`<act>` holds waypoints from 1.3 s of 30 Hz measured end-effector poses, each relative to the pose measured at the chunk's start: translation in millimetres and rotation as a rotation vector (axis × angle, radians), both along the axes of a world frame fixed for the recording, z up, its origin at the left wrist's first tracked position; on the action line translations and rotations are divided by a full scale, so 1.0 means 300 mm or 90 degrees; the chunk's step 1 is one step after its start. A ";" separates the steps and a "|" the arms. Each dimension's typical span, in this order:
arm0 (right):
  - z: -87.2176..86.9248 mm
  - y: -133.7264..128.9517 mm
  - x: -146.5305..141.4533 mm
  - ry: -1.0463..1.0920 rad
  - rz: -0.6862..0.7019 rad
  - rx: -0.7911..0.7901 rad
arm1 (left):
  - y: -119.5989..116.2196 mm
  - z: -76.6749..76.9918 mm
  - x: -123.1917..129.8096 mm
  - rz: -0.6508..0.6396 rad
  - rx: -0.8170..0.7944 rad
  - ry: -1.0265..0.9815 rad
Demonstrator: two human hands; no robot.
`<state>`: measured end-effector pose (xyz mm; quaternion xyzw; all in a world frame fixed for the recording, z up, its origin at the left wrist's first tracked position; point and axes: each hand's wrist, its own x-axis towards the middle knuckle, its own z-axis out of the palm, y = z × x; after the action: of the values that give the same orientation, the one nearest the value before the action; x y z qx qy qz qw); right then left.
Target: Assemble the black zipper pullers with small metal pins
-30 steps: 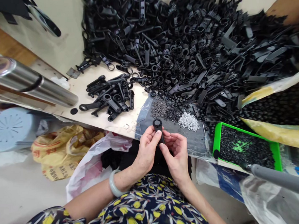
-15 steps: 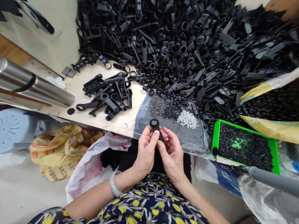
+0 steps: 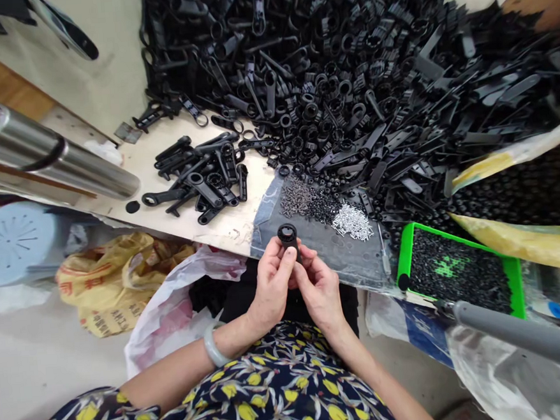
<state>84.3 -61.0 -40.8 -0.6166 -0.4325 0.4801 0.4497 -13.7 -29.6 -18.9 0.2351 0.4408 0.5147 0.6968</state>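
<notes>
Steel flask (image 3: 50, 155): lies on its side at the far left, on the bench (image 3: 233, 229) edge.
Yellow bag (image 3: 117, 279): below the bench edge, beside a white bag (image 3: 172, 313) near the lap.
Small black group (image 3: 201, 174): loose handle parts set apart on bare bench, left of the main heap.
Left hand (image 3: 271, 287): fingers closed on the black part (image 3: 289, 236), thumb pressed against its shank.
Black part: held upright between both hands, ring end uppermost, just over the near bench edge.
Right hand (image 3: 320, 290): fingers curled close against the part's lower end (exact grip hidden behind the left hand).
Pins (image 3: 352, 221): silvery cluster on a clear sheet, beside darker small pieces.
Main heap (image 3: 371, 82): crowds the bench behind the hands.
Green tray (image 3: 405, 252): at right, filled with tiny black pieces.
Grey handle (image 3: 523, 337): crosses the lower right corner.
</notes>
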 end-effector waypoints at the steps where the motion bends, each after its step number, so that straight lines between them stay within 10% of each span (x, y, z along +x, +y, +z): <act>1: -0.004 -0.002 -0.001 -0.014 0.005 -0.006 | 0.000 -0.002 0.002 -0.008 -0.001 0.004; 8: 0.037 0.012 0.066 -0.145 0.089 -0.013 | 0.053 0.018 -0.015 -0.042 -0.012 -0.010; 14: 0.125 0.081 0.133 -0.287 0.115 0.185 | 0.084 0.070 -0.070 -0.090 -0.034 -0.018; 19: 0.123 0.123 0.116 -0.168 0.231 0.208 | 0.083 0.102 -0.110 -0.156 -0.075 -0.046; 28: 0.110 0.101 0.070 -0.122 0.165 0.187 | 0.082 0.044 -0.114 -0.124 0.109 0.095; 39: 0.058 0.064 0.103 0.320 0.115 -0.078 | 0.149 0.011 -0.135 -0.172 0.215 0.121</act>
<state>115.3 -41.8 -23.5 -0.4631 -0.3310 0.6816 0.4598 -54.1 15.2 -15.4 0.4527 0.3765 0.4585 0.6657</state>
